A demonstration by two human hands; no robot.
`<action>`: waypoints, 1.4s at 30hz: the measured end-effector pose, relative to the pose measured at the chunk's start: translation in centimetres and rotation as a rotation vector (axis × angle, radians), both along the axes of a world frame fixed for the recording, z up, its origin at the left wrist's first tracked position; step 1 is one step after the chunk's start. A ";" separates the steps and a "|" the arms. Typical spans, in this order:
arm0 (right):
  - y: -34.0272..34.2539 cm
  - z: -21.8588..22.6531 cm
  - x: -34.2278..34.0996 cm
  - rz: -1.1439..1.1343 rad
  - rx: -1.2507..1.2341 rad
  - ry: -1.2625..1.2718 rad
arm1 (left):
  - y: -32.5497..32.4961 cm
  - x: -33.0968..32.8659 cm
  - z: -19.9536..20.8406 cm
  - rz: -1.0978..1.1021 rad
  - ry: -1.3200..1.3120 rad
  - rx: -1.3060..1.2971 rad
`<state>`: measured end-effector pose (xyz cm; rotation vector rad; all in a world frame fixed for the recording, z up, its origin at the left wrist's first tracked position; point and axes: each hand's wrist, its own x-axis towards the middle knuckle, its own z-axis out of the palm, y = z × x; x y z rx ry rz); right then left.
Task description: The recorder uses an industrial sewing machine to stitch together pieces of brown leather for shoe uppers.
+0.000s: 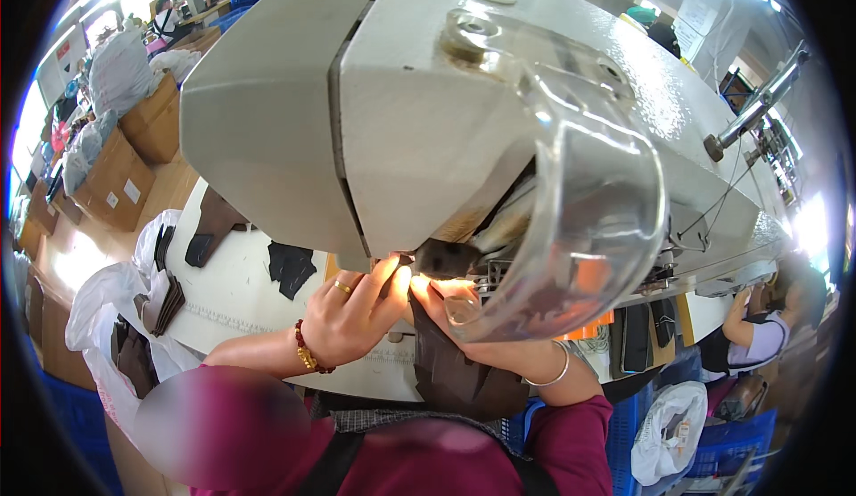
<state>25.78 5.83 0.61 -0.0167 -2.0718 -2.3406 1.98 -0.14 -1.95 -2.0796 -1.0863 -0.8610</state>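
Under the head of a large white sewing machine [428, 113], both my hands meet in the lit work area. My left hand [357, 313], wearing a gold ring and a beaded bracelet, is closed in a pinch, its fingertips close to my right fingers. What it pinches is too small to make out. My right hand [450, 304], with a silver bangle at the wrist, is closed on a dark brown leather-like piece [441, 358] that hangs toward my lap. The clear plastic guard [606, 202] partly covers this hand. The needle is hidden.
Black cut pieces [290, 269] and a brown piece [214, 224] lie on the white table [241, 291]. At its left edge, a white plastic bag [98, 304] holds stacked dark pieces. Cardboard boxes [116, 184] stand beyond. Another person [753, 331] sits at far right.
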 end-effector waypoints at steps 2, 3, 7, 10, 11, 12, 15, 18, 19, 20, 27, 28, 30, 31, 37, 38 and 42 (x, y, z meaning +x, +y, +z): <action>0.4 -1.0 0.4 -0.024 0.102 -0.074 | 0.1 0.0 0.1 0.001 -0.005 -0.031; 0.7 -1.7 0.7 -0.032 0.118 -0.102 | 0.0 -0.1 0.1 -0.006 -0.010 -0.019; 0.8 -4.4 0.2 -0.088 -0.428 0.028 | -0.2 0.1 0.0 -0.009 -0.020 -0.037; 0.3 -4.1 0.2 -0.137 -0.417 0.032 | -0.2 0.2 -0.2 -0.022 -0.040 -0.039; 0.0 -3.6 0.3 -0.144 -0.408 0.034 | -0.3 0.1 -0.2 -0.015 -0.038 -0.055; -0.2 -2.6 1.1 -0.137 -0.470 0.059 | -0.2 0.1 -0.2 -0.021 -0.035 -0.044; -1.0 -1.2 1.1 -0.047 -1.474 0.469 | -0.2 -0.1 -0.2 -0.011 -0.016 -0.071; -1.6 -1.4 1.0 0.153 -2.861 1.092 | -0.1 -0.2 0.0 -0.021 -0.040 -0.132; -1.5 -1.7 1.0 0.225 -3.043 1.163 | -0.1 -0.2 0.1 -0.029 -0.067 -0.159; -1.3 -2.2 1.0 0.350 -3.078 1.128 | -0.1 -0.3 0.1 -0.028 -0.094 -0.211; -0.2 -3.6 1.6 0.076 -2.849 1.048 | -0.1 -1.5 0.5 -0.156 -0.158 -0.291; -0.2 -3.5 1.7 0.024 -2.781 1.017 | 0.0 -1.7 0.6 -0.159 -0.117 -0.252; -0.2 -3.3 1.9 -0.066 -2.647 0.952 | 0.0 -2.1 0.8 -0.160 -0.034 -0.216; -0.1 -3.3 2.0 -0.101 -2.579 0.919 | 0.1 -2.2 0.8 -0.191 -0.059 -0.233; 0.7 -4.1 2.0 0.099 -2.130 0.706 | 0.0 -2.4 1.4 -0.197 -0.068 -0.296; 0.8 -4.4 2.0 0.157 -2.041 0.671 | 0.0 -2.4 1.4 -0.205 -0.064 -0.282; 0.2 -4.7 1.9 0.282 -1.425 0.609 | 0.1 -2.8 1.9 -0.207 -0.013 -0.297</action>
